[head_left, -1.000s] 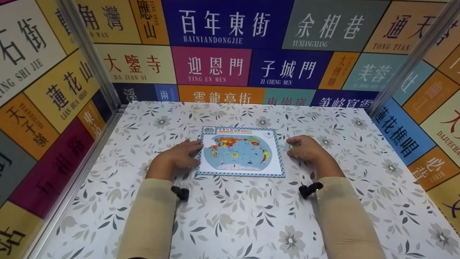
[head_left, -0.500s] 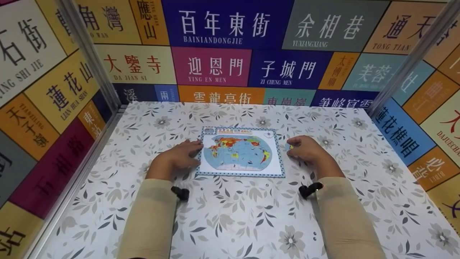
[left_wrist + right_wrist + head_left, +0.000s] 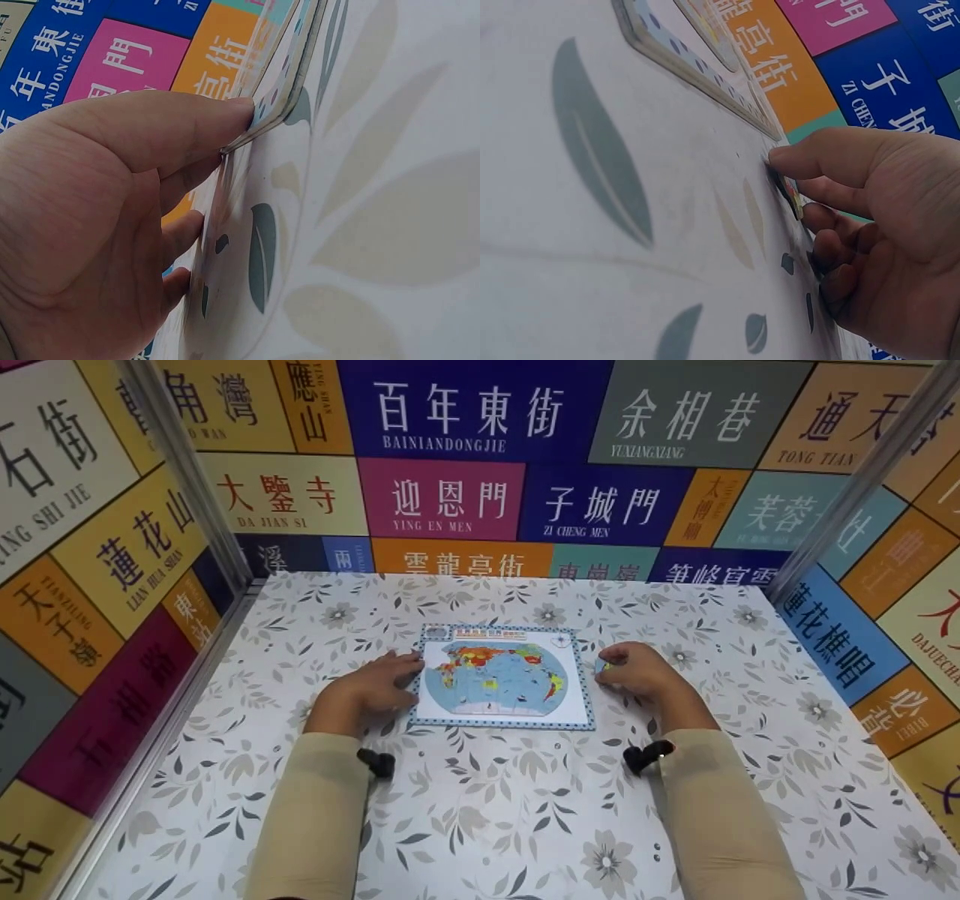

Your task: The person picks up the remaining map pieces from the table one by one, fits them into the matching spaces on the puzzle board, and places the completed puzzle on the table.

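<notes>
A world map jigsaw board (image 3: 495, 712) with a blue dotted border lies flat on the table. My left hand (image 3: 369, 684) is at the board's left edge, fingers fairly straight and spread. In the left wrist view its thumb (image 3: 217, 116) touches the board (image 3: 281, 94) near a corner, while the other fingertips are down by the tabletop. Just off the board's right side, my right hand (image 3: 637, 671) pinches a small map puzzle piece (image 3: 603, 666) between thumb and fingers. The right wrist view shows this piece (image 3: 792, 196) tilted and edge-on, close to the tabletop; the fingers hide much of it.
White tablecloth (image 3: 480, 825) with grey leaves and flowers covers the table. Panels with colourful Chinese lettering (image 3: 465, 412) rise at the back and both sides, joined by metal corner posts (image 3: 862, 472). Black wrist cameras (image 3: 375, 763) sit at both cuffs.
The puzzle piece in my right fingers has shifted very slightly to the left, and the fingertips with it. My left hand and the board have stayed put.
</notes>
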Motion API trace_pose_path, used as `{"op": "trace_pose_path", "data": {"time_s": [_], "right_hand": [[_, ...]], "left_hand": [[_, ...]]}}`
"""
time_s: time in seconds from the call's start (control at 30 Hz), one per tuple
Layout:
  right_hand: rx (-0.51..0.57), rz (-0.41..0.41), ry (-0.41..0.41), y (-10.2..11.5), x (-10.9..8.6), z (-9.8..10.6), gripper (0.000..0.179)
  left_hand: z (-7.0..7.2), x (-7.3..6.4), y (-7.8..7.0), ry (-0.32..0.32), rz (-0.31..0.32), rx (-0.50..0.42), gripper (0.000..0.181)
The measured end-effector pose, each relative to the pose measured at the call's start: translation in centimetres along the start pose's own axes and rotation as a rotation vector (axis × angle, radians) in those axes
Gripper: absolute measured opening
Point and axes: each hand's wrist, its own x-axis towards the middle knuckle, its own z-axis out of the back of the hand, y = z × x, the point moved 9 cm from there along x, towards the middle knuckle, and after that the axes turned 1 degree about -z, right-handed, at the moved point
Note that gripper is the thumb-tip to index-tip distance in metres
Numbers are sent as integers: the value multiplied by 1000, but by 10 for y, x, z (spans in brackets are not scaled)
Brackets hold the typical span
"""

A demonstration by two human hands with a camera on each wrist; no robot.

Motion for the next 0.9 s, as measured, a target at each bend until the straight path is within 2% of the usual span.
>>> {"op": "trace_pose_path", "data": {"time_s": [0.3,0.6,0.77,0.9], "right_hand": [[-22,54,-31,14,-6,3,59],[-98,65,-30,43,-7,-7,54],[-102,69,-16,58,-9,-19,52],[-119,103,-8,75,-12,-32,53]], "left_hand": [[-1,1,0,8,4,-16,76],[-1,2,4,23,58,-60,77],[-1,2,4,21,29,-33,77],[-1,2,3,8,11,-19,77]]}}
